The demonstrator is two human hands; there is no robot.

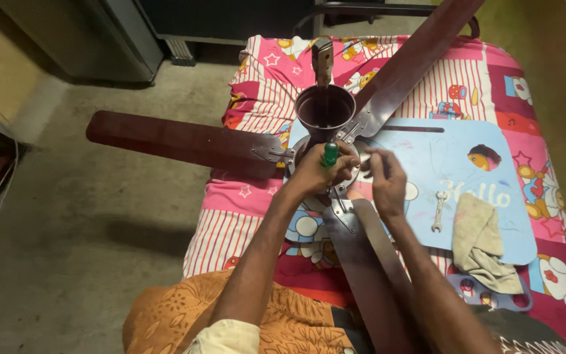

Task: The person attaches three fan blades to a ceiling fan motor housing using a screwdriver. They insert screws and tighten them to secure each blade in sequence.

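Note:
A dark brown ceiling fan lies on a bed, its cup and rod pointing up and three blades spread out. My left hand grips a green-handled screwdriver held upright over the fan's motor hub. My right hand rests beside it on the hub with fingers pinched together; what it pinches is too small to tell. One blade reaches left over the floor, one goes up and right, one runs toward me between my arms.
A pink cartoon-print sheet covers the bed. A light blue board carries a small wrench and a beige rag. A thin dark rod lies on the board. Concrete floor spreads left.

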